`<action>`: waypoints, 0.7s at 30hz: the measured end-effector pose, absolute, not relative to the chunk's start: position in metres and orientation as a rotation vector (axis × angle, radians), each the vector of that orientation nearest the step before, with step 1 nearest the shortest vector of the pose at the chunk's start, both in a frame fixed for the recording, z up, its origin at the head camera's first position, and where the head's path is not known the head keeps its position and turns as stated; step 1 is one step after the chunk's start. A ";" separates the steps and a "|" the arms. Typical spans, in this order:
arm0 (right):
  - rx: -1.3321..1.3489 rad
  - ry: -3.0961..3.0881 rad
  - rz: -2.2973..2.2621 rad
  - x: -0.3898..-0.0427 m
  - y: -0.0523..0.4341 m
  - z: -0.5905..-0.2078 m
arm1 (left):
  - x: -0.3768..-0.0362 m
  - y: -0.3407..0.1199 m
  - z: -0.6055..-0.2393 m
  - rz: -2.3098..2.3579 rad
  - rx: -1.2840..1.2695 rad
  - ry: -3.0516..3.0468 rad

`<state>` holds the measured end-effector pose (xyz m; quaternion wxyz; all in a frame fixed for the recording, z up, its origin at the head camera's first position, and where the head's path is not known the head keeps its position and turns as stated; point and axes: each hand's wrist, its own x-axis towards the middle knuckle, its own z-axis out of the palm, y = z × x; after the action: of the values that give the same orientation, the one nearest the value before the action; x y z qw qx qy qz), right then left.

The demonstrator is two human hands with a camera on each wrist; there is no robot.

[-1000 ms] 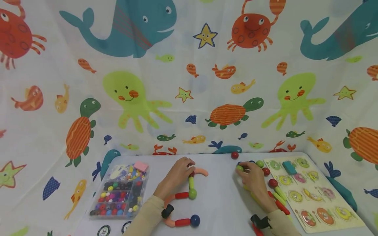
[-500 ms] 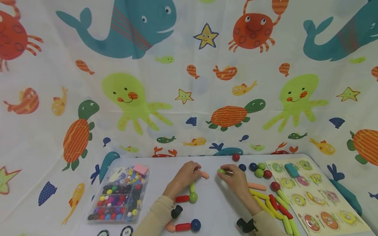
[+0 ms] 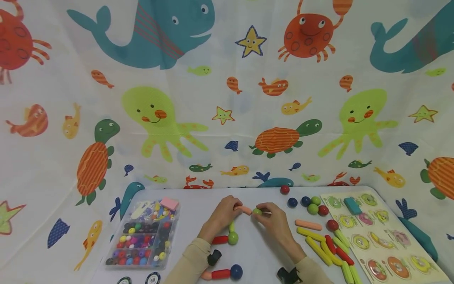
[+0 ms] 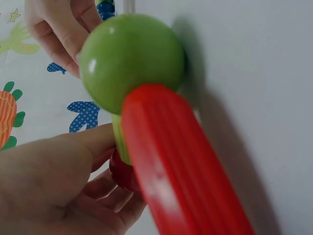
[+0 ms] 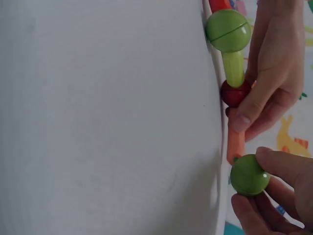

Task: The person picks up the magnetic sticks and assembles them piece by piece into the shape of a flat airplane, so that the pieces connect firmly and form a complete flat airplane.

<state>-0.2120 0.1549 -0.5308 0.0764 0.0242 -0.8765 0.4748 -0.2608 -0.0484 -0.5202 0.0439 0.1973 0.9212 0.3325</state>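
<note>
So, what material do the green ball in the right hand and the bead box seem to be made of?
The green ball looks like glossy hard plastic: it shows a smooth shine, and a like ball has a moulded seam, though painted wood is possible. The bead box seems clear plastic, since the beads show through its walls.

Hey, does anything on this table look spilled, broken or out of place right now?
Nothing stands out. The bead box sits flat with its beads inside, loose balls and sticks lie beside the puzzle board, nothing broken.
</note>
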 end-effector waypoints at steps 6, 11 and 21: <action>0.072 -2.620 1.434 -0.210 0.151 -0.533 | -0.259 -0.048 -0.520 1.043 0.594 2.814; 0.083 -2.606 1.436 -0.209 0.149 -0.534 | -0.258 -0.048 -0.520 1.038 0.589 2.822; 0.057 -2.662 1.383 -0.210 0.155 -0.531 | -0.252 -0.054 -0.518 1.074 0.568 2.835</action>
<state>-0.2102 0.1546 -0.5313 0.0704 0.0188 -0.8851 0.4597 -0.2520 -0.0544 -0.5178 0.0284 0.1840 0.9188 0.3481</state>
